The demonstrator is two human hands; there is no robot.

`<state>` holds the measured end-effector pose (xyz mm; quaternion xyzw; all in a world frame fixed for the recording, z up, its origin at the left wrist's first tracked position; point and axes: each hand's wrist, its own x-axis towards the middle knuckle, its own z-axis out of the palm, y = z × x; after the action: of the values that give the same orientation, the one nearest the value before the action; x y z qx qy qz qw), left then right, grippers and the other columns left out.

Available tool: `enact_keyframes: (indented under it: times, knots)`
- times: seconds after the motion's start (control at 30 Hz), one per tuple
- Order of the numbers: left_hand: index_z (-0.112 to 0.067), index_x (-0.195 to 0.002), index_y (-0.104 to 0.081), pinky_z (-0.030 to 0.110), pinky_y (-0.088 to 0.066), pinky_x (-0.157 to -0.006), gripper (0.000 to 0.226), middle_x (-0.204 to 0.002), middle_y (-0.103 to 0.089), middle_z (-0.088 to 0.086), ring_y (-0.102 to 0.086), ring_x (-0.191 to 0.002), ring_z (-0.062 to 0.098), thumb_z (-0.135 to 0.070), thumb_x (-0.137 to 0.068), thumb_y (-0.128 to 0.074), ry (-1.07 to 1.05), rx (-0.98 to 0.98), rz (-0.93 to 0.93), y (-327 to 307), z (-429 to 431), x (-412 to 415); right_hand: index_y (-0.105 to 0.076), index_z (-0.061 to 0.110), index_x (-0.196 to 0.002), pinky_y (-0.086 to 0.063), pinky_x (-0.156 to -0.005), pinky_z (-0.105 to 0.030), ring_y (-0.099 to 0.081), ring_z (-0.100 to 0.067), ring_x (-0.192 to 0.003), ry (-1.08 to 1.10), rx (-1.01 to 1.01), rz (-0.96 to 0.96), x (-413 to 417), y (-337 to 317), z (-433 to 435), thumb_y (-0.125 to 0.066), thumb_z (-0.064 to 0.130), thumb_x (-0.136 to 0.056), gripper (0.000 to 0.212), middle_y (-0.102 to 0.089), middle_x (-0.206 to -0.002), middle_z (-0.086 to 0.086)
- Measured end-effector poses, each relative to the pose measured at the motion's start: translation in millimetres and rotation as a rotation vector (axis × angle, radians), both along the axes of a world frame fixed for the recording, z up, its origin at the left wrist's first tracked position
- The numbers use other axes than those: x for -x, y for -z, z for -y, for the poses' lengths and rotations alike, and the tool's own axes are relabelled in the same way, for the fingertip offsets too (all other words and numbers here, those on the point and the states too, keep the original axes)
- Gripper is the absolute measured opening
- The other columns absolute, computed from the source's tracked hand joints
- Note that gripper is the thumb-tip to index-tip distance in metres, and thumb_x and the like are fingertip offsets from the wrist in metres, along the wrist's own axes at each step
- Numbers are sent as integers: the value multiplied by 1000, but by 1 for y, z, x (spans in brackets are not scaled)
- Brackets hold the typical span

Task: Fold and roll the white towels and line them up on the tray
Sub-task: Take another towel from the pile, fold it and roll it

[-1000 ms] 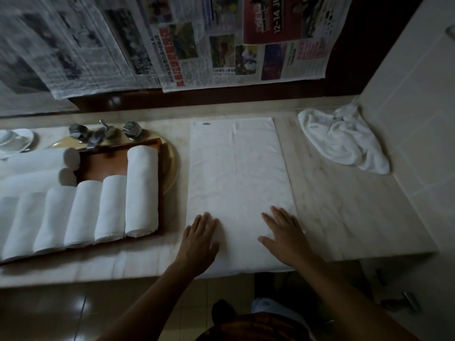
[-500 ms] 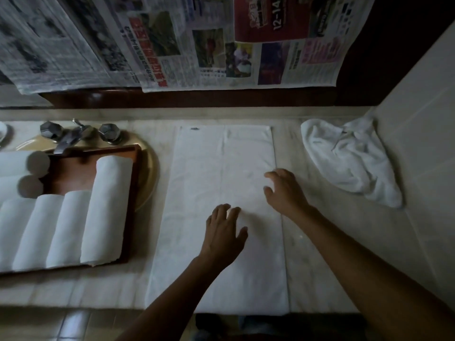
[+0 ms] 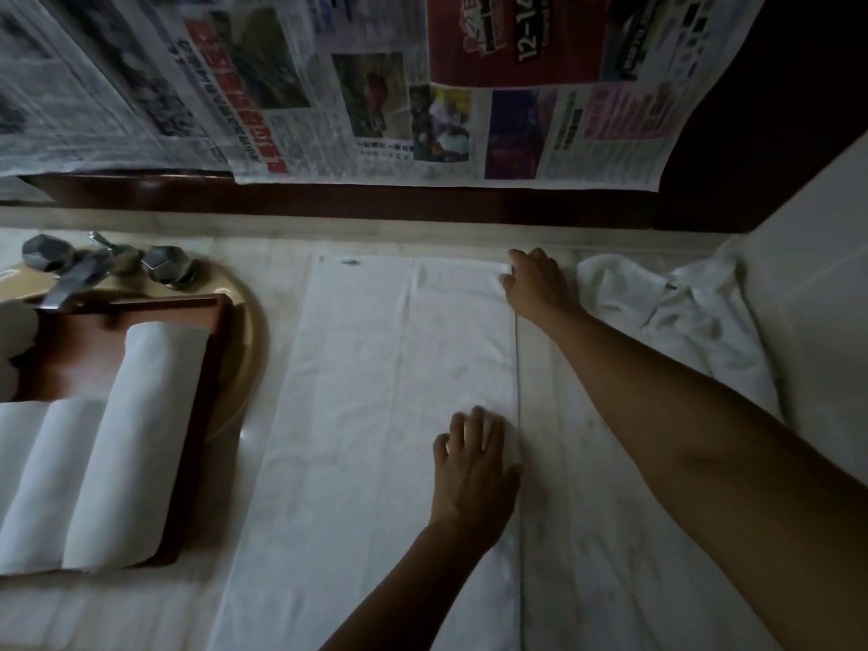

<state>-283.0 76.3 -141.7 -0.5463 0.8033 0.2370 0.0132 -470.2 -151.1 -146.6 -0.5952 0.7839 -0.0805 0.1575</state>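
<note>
The spread towel lies under the left hand, laid flat and open; the right hand touches its far corner, grip unclear.

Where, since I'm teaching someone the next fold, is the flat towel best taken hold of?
Probably at the far right corner of the flat towel and along its right long edge, coming from the right. It lies spread on the counter, so only edges offer a grip; the right hand is at that corner, the left hand rests flat near that edge.

Left grip, right grip and forearms bare
</note>
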Motion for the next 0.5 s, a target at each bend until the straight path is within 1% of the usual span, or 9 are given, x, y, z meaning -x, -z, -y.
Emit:
enact_keyframes:
  times: [0.07,0.13,0.17,0.2,0.3,0.33,0.4,0.43,0.5]
  knots:
    - [-20,-159,-20,54,-25,-123,68,-167,-16,9,-14,-154,36,-53,-104,-43,13,3,55,5,-2,6,-57,14,-135,-46,-94,-38,-55,-37,-118,6,22,27,3,5,9,-58,33,-102,38,-52,-132,-18]
    - [-17,-157,-23,56,-27,-121,66,-165,-20,12,-18,-152,39,-53,-104,-40,28,4,77,9,-4,12,-64,15,-113,-46,-88,-34,-59,-34,-109,25,41,86,6,6,17,-62,30,-99,20,-58,-122,-15]
    - [-16,-155,-27,56,-30,-120,64,-162,-24,13,-22,-150,39,-53,-104,-39,35,8,83,10,-5,14,-64,17,-105,-46,-87,-33,-60,-33,-107,30,25,112,8,4,22,-64,30,-98,14,-61,-120,-13]
    - [-15,-152,-32,56,-33,-117,63,-159,-29,14,-28,-148,39,-54,-103,-40,37,23,83,11,-5,16,-63,18,-102,-46,-86,-32,-61,-31,-107,30,5,141,11,1,26,-63,30,-98,13,-64,-118,-11]
    - [-18,-138,-48,56,-42,-110,58,-147,-46,12,-42,-138,38,-59,-98,-41,-1,68,80,14,-6,22,-63,11,-113,-48,-83,-30,-65,-29,-106,68,-36,292,19,-16,35,-59,27,-100,21,-67,-117,-10]
    - [-19,-134,-51,56,-44,-107,57,-143,-49,10,-45,-134,36,-61,-97,-42,-17,71,76,14,-5,25,-62,11,-113,-52,-79,-31,-67,-28,-100,92,-29,357,22,-22,37,-58,25,-99,21,-67,-114,-9]
    - [-19,-125,-56,54,-48,-100,54,-131,-54,8,-50,-121,33,-61,-93,-44,-41,67,67,12,-3,31,-63,14,-107,-59,-70,-34,-69,-24,-88,133,8,462,25,-33,37,-58,21,-95,14,-67,-107,-7]
    - [-19,-122,-57,53,-49,-96,51,-125,-56,7,-51,-116,32,-58,-91,-46,-44,58,62,10,-2,34,-64,16,-103,-60,-66,-34,-69,-22,-84,143,25,505,25,-38,37,-57,18,-94,12,-67,-104,-6]
    - [-16,-118,-60,51,-49,-91,40,-118,-58,7,-52,-107,31,-44,-90,-54,-32,42,52,7,-2,38,-66,18,-99,-57,-64,-32,-67,-21,-79,153,45,578,25,-46,34,-56,17,-95,11,-68,-99,-6]
